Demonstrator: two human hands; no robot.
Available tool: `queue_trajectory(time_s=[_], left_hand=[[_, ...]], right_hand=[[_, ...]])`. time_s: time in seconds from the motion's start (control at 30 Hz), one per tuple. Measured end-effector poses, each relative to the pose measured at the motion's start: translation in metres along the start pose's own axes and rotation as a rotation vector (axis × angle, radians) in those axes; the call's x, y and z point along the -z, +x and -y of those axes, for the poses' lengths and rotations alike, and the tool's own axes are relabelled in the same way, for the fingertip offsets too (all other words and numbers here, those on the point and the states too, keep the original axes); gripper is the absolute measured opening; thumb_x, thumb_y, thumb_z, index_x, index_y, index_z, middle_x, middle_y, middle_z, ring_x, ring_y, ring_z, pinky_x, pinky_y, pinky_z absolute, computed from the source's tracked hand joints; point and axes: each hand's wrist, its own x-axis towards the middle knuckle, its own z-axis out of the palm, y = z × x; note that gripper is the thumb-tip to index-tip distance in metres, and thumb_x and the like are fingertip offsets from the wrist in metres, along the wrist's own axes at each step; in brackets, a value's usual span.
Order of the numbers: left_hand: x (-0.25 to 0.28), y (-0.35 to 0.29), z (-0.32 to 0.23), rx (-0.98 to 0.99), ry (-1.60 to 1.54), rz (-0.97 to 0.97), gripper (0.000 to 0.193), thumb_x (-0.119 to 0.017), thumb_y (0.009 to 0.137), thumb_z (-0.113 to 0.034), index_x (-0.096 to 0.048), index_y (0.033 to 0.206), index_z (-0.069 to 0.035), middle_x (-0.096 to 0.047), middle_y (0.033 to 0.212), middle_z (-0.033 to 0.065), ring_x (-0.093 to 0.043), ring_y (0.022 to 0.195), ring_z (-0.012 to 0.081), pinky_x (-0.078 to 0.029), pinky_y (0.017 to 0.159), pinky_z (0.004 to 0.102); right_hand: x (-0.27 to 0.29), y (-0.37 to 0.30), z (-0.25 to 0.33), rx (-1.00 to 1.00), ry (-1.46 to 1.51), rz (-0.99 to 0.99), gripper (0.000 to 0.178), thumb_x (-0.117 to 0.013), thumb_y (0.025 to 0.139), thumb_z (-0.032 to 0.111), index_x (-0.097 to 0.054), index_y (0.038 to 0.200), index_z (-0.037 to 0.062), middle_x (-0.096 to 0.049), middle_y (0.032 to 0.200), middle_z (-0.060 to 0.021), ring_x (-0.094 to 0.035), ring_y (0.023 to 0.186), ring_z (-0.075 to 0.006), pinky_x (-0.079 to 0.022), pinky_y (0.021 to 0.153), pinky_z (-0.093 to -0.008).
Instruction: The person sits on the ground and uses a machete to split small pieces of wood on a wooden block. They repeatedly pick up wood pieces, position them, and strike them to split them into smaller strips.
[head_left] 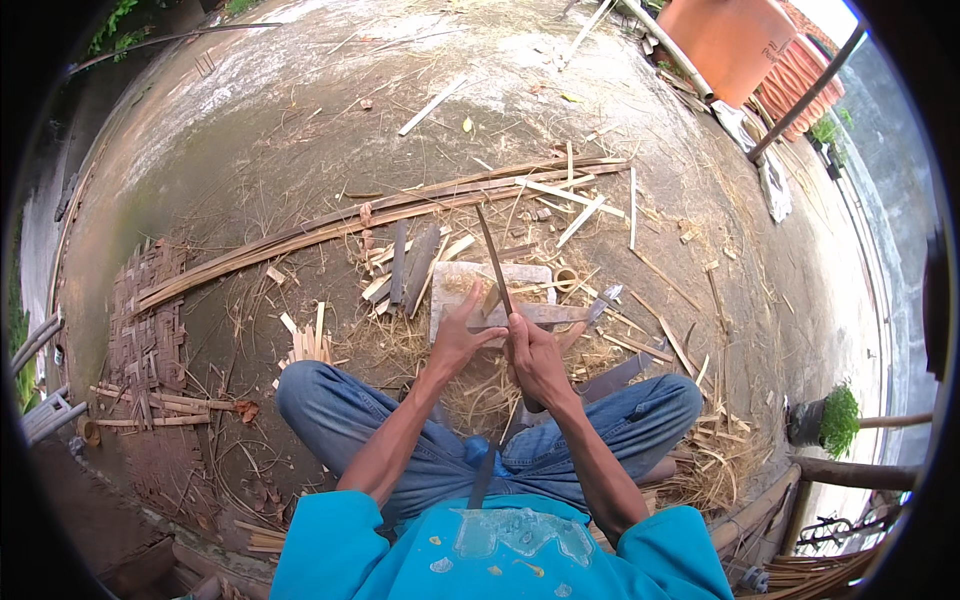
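My right hand [538,358] is closed round a long, narrow, dark knife [493,250], its blade slanting up and away from me. Close on its left is my left hand [460,335], thumb stretched toward the right hand and forefinger pointing away, apart from each other. I see nothing gripped in the left hand; its other fingers are partly hidden. Beneath both hands sits a pale rectangular block [448,285] with shavings on it. A second, wider blade [548,313] lies across the block's right side. Just beyond, a short bamboo ring [566,276] rests among the scraps.
Long split bamboo strips [300,235] lie across the ground ahead. Short dark slats [410,265] and pale offcuts [310,342] lie left of the block. A woven mat [150,320] is at far left. Shavings [715,470] pile by my right knee; a potted plant [838,420] stands right.
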Motion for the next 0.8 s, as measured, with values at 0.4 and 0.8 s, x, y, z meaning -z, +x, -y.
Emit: queue_trajectory(time_s=[0.4,0.8], left_hand=[[0.064,0.088,-0.232,-0.73,0.234,-0.293,0.049,-0.046,0.11,-0.033,-0.048,0.152,-0.007,-0.05,0.153,0.0172,-0.038,0.149,0.0318,-0.028,0.125,0.0462],[0.02,0.154,-0.171,-0.517,0.582,0.133,0.074,-0.019,0.108,-0.06,-0.031,0.16,-0.008,-0.05,0.154,0.013,-0.035,0.151,0.0202,-0.017,0.13,0.0408]], right_hand=[[0.018,-0.008,-0.01,-0.046,-0.197,0.012,0.051,-0.034,0.113,0.037,-0.038,0.159,0.0165,-0.062,0.075,-0.0145,-0.065,0.073,-0.026,-0.054,0.077,-0.0416],[0.029,-0.007,0.006,-0.073,-0.185,0.091,0.049,-0.037,0.112,0.032,-0.04,0.158,0.0146,-0.064,0.084,-0.025,-0.063,0.079,-0.0301,-0.05,0.083,-0.0425]])
